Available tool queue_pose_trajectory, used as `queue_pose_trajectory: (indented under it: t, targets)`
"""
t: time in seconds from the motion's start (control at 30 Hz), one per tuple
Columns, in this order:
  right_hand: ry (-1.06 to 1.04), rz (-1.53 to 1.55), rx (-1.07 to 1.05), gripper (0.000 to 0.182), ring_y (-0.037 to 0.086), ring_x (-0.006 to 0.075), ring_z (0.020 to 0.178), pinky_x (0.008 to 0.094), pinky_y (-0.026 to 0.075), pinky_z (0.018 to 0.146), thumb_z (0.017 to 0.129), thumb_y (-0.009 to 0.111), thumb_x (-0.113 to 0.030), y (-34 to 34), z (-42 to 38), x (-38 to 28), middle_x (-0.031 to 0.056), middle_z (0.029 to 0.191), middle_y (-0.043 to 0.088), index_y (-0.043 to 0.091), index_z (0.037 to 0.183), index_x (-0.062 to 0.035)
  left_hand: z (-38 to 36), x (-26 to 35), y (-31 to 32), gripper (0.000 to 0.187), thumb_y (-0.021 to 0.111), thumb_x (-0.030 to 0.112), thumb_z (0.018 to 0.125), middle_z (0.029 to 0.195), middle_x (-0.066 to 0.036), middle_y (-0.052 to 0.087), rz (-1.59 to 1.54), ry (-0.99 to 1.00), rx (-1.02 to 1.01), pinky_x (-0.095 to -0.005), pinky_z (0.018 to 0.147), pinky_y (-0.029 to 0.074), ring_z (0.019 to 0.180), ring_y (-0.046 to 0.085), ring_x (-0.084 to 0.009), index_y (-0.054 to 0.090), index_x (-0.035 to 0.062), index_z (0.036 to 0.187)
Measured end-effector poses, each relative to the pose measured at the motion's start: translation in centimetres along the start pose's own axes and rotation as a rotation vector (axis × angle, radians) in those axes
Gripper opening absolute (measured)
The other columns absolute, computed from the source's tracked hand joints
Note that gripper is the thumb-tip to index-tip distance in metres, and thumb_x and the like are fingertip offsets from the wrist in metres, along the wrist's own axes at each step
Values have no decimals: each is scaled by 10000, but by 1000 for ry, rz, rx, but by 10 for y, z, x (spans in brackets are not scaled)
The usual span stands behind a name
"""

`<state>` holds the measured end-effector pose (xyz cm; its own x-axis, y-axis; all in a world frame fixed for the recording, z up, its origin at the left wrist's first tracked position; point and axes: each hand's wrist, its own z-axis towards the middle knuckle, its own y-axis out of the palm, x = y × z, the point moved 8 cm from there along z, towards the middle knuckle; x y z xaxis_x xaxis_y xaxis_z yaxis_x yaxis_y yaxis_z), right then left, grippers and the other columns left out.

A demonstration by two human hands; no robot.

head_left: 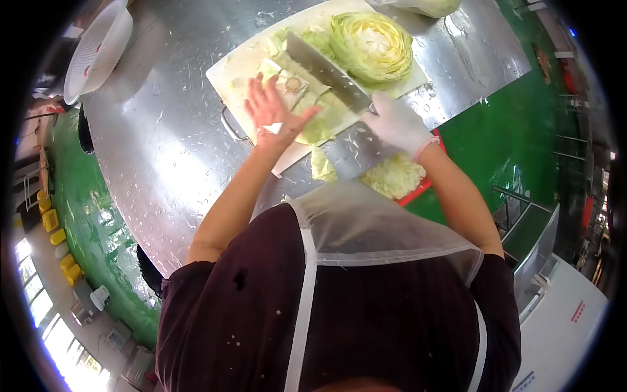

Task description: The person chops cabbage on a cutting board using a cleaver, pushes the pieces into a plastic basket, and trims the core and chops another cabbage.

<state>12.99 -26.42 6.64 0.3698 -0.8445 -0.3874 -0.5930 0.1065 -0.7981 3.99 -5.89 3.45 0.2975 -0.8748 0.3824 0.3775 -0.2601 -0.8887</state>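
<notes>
My bare left hand [272, 115] is spread over the left part of the white cutting board [230, 73], fingers apart, beside cut cabbage pieces [292, 86]. In my gloved right hand [396, 123] is the handle of a cleaver [326, 73], its broad blade slanting up and left across the board. The handle itself is mostly hidden by the glove. Past the blade lies a halved cabbage [372, 47], its cut face up. A loose cabbage leaf piece [322, 164] hangs at the board's near edge.
Chopped cabbage [394, 175] fills a red container [418, 191] at the table's near edge. A white basket [98, 51] stands at the upper left. Another cabbage [431, 5] shows at the top. The metal table [163, 130] is wet, with scraps on it.
</notes>
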Motion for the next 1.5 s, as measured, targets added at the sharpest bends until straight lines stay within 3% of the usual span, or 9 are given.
queue_pose_trajectory:
  t: [0.23, 0.7, 0.83, 0.87, 0.97, 1.03, 1.17, 1.3, 1.5]
  targets:
    - [71, 92, -39, 273, 667, 288, 639, 435, 508, 695, 928, 510, -302, 9, 4, 14, 167, 827, 676, 545, 985, -37, 12, 12, 30, 1187, 794, 635, 566, 1509, -245, 249, 202, 110, -435, -614, 1084, 277, 1405, 244, -413, 258, 146, 1506]
    - [103, 156, -36, 313, 672, 325, 662, 452, 508, 726, 942, 487, -339, 14, 0, 12, 185, 817, 675, 523, 983, -31, 32, 19, 1, 1066, 815, 178, 628, 1633, -20, 111, 334, 1683, -957, -537, 1211, 108, 1504, 79, -311, 238, 343, 1509]
    - [19, 140, 47, 325, 649, 383, 762, 488, 485, 741, 928, 507, -349, 21, 1, 19, 203, 849, 662, 517, 981, -29, 40, -6, -12, 1003, 641, 56, 666, 1638, -9, 100, 382, 1458, -591, -552, 1213, 38, 1509, 56, -306, 232, 381, 1522]
    - [-19, 130, 93, 327, 640, 397, 780, 496, 479, 739, 924, 514, -351, 18, 0, 18, 208, 854, 657, 515, 979, -29, 41, -5, -27, 883, 558, 11, 662, 1597, -103, 211, 302, 1201, -728, -547, 1201, 125, 1488, 147, -346, 352, 266, 1481]
    - [-113, 78, 221, 331, 610, 435, 819, 519, 463, 724, 915, 536, -354, -4, -17, -2, 224, 866, 643, 507, 970, -29, 25, -44, -56, 687, 556, 5, 692, 1489, -187, 334, -303, 566, -196, -522, 1138, 257, 1401, 301, -377, 440, 99, 1363]
    - [-152, 22, 249, 331, 610, 435, 812, 521, 462, 711, 915, 543, -355, -24, -31, -20, 224, 857, 641, 504, 964, -30, -4, -84, -25, 623, 681, 307, 832, 1403, -246, 361, -238, -29, 11, -477, 1058, 346, 1290, 372, -387, 399, -5, 1292]
    - [-167, -88, 253, 383, 615, 416, 820, 491, 467, 693, 892, 609, -376, -21, -32, -26, 217, 850, 631, 499, 959, -16, -35, -35, 14, 975, 729, 562, 766, 1478, -234, 286, -99, -419, -93, -594, 1144, 164, 1420, 223, -381, 261, 12, 1420]
    - [-118, -25, 207, 385, 616, 411, 831, 487, 469, 696, 898, 606, -383, 4, -34, -24, 214, 859, 630, 505, 971, -19, -28, -20, 22, 1123, 786, 613, 643, 1490, -236, 262, -109, -383, 57, -636, 1147, 50, 1439, 193, -378, 255, 35, 1447]
    - [-134, 49, 191, 390, 613, 412, 826, 482, 466, 700, 904, 601, -382, -4, -31, -23, 221, 857, 627, 505, 984, -13, 1, -41, 19, 1026, 831, 524, 595, 1408, -266, 353, -325, 5, 33, -578, 1122, 197, 1323, 327, -434, 389, 44, 1387]
